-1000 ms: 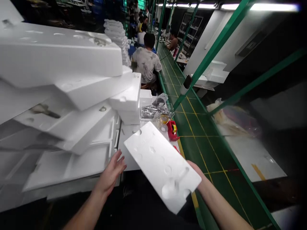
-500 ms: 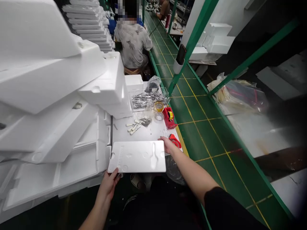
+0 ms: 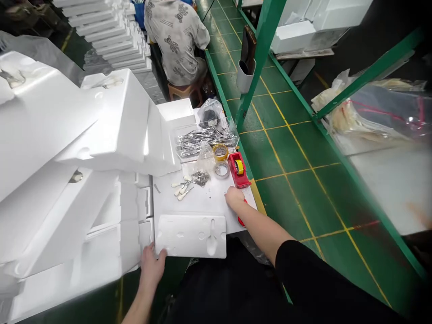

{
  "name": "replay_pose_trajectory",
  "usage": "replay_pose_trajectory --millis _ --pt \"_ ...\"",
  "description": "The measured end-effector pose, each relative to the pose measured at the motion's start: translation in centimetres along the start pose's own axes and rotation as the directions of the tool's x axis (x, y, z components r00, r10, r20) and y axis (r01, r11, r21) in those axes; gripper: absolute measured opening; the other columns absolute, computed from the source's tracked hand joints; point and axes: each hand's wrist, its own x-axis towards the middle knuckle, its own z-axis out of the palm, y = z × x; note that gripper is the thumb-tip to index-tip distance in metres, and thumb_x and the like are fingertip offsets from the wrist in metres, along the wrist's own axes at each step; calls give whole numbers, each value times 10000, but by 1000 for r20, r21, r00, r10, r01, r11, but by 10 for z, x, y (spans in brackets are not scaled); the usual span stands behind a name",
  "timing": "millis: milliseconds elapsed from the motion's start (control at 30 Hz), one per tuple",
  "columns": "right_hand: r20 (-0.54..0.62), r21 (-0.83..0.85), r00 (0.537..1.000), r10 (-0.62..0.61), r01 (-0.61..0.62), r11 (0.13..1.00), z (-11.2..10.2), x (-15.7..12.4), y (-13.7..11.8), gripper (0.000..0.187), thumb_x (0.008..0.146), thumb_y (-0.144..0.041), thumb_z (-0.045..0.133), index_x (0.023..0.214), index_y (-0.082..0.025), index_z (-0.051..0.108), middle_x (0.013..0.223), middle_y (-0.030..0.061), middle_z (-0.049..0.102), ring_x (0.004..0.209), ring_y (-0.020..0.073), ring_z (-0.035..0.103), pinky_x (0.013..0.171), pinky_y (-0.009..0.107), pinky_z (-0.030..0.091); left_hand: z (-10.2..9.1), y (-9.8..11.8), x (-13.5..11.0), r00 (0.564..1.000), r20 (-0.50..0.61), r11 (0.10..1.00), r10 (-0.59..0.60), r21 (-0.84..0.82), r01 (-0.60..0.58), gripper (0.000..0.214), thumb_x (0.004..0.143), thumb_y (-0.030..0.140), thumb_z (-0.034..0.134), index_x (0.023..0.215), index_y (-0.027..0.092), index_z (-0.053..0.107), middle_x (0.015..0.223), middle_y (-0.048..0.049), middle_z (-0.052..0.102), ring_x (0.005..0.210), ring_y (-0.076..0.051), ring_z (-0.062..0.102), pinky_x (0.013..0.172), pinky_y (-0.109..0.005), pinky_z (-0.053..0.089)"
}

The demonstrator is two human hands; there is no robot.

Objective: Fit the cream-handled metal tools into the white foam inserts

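Note:
A white foam panel (image 3: 192, 236) with a spoon-shaped recess lies at the table's near edge, its front part overhanging. My left hand (image 3: 152, 265) is at the panel's near left corner, thumb against it and fingers apart beside the foam stack. Beyond the panel's right end, my right hand (image 3: 235, 198) is closed low over the tabletop, its fingertips hidden. Under that wrist, a small red tape cutter (image 3: 241, 220) shows in part. Just past the hand stands a red tape dispenser (image 3: 239, 170) with a yellow roll.
White-handled tools (image 3: 183, 191), small metal pieces (image 3: 201, 178) and tape rolls (image 3: 221, 169) lie on the table (image 3: 212, 204). Behind is a clear tray (image 3: 205, 140) of metal parts. Foam boxes (image 3: 97, 121) pile up at left. A green post (image 3: 259, 58) stands right; a person (image 3: 175, 40) sits ahead.
The panel has gone from being held up between both hands to lying on the table. My right hand has left its edge and closed near the dispenser; my left fingers have spread.

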Motion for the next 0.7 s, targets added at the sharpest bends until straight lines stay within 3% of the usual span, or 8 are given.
replay_pose_trajectory --millis 100,200,267,367,467,533,600,700 --pt "17 -36 998 -68 68 997 -1 -4 -7 268 868 -212 638 1086 -65 690 1057 289 710 1038 336 708 853 423 536 7 33 -2 970 80 961 229 142 -239 532 852 397 581 1320 146 546 1587 -212 309 1508 -363 240 1221 -545 231" --pt "0 -45 988 -157 156 987 -7 -15 -13 224 875 -169 600 1068 -103 692 1057 251 710 1031 315 706 860 403 524 17 81 24 872 285 835 399 281 -474 419 951 356 453 1303 163 570 1523 -175 428 1444 -294 377 1188 -474 327" --pt "-33 -34 977 -211 210 977 -13 -23 -16 219 887 -163 562 1067 -129 683 1106 227 692 1039 304 692 867 396 511 25 115 59 807 397 732 438 364 -576 398 984 307 380 1287 148 583 1387 -165 565 1332 -262 500 1144 -421 382" --pt "-97 1 962 -256 257 966 -19 -38 -13 151 889 -225 561 988 -179 666 1146 152 664 1021 258 669 863 356 498 42 157 124 755 486 655 440 402 -640 346 963 251 416 1206 137 634 1242 -159 655 1189 -275 589 1064 -408 434" --pt "-154 269 958 -241 275 923 -17 -59 3 53 817 -255 626 818 -209 601 998 51 659 917 191 647 842 309 495 66 182 178 692 576 565 436 423 -708 296 908 196 488 1139 124 658 1196 -191 666 1158 -314 588 1031 -441 427" --pt "-121 614 982 -148 191 765 -10 -78 18 133 759 -250 655 743 -217 528 883 14 638 833 178 635 778 306 505 82 189 201 644 632 507 430 421 -752 273 872 156 507 1094 123 662 1154 -209 672 1147 -335 579 1022 -472 413" --pt "2 895 999 -47 19 446 -2 -100 29 194 728 -267 679 760 -225 493 894 5 638 785 178 643 685 302 505 93 191 217 590 686 457 427 399 -795 258 843 117 504 1046 131 662 1091 -214 683 1141 -354 569 1023 -506 391" --pt "136 990 991 11 -136 -27 8 -129 35 291 693 -260 742 861 -234 505 985 -5 645 751 156 662 629 283 500 103 190 230 502 750 405 430 337 -850 240 824 86 489 984 144 658 991 -211 695 1148 -371 556 1033 -530 363"
